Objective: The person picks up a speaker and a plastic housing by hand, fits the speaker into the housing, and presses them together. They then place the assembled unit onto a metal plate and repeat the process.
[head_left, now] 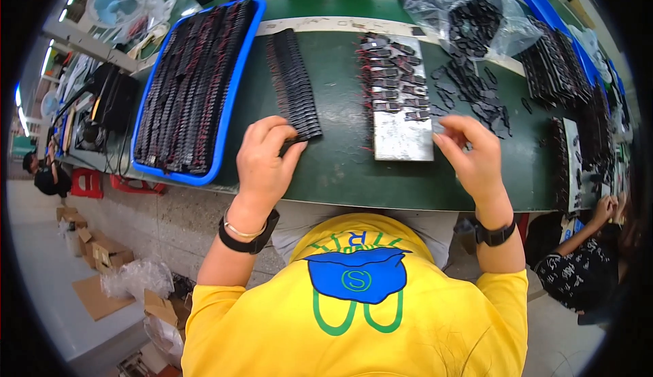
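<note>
My left hand is closed at the near end of a long row of small black parts, thumb and forefinger around a black part there. Off the right edge of a silver metal plate, my right hand has its thumb and forefinger curled close together; what they hold, if anything, is too small to make out. Black parts with red wires lie in two columns over the far portion of this plate. Loose black pieces are scattered beyond my right hand.
At left, a blue tray is packed with rows of black wired parts. A clear plastic bag of black pieces lies at the far right. More stacked black parts and a co-worker's hand are on the right. The green table's front edge runs before me.
</note>
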Demonstrator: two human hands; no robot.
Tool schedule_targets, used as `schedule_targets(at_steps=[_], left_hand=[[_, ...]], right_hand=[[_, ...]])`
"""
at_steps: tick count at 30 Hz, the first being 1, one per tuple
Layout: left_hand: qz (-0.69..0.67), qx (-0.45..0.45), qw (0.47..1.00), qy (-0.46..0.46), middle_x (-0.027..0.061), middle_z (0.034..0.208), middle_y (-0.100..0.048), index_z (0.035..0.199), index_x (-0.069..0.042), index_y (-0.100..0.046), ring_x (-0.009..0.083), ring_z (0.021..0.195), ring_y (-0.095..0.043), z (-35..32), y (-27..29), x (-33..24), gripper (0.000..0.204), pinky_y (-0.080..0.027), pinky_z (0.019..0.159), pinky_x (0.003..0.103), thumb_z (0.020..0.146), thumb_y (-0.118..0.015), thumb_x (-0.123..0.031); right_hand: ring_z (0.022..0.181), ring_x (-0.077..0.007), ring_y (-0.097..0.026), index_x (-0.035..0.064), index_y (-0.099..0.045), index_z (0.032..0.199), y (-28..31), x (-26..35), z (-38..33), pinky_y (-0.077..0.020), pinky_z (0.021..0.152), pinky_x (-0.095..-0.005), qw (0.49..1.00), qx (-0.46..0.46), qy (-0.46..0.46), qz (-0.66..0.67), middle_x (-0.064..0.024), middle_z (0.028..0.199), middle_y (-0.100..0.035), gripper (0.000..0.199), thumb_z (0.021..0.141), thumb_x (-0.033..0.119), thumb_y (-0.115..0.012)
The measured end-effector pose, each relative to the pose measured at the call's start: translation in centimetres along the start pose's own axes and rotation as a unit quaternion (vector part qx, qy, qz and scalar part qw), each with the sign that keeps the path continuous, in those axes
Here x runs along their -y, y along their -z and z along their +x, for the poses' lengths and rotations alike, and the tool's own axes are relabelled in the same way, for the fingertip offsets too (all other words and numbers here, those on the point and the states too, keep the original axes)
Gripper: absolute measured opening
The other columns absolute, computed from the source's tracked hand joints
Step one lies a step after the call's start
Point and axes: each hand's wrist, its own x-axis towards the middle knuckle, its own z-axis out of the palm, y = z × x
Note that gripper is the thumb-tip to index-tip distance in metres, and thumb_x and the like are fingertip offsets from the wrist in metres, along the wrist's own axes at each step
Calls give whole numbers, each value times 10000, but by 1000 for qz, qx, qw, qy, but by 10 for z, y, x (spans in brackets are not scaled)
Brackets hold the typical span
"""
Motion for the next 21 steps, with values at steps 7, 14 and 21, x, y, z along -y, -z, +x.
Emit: schedule_targets(at_steps=[7,14,21], left_hand=[[-26,-40,999,-18,134,977,-609,869,-29,-636,318,874,-582,-7,8,-28,250,-478,781,390,652,-757,-9],[-265,95,959,31,119,999,-626,901,-15,-636,247,863,-622,-13,5,-56,200,-504,738,325,730,-739,-23],[-596,209,686,362,119,970,-655,974,31,-629,163,814,-646,-2,-12,-85,117,-535,695,251,873,-629,-30]], right_hand=[[627,-120,-506,14,-664,946,-5,-10,27,-410,567,-228,998,31,34,-45,-44,795,-587,225,732,4,-734],[622,-164,-535,15,-654,920,-8,-5,11,-433,552,-265,994,30,70,-73,-70,793,-594,212,725,5,-736],[645,-250,-563,11,-642,887,-20,29,-27,-450,543,-303,981,-19,182,-67,-103,778,-595,266,655,-2,-770]])
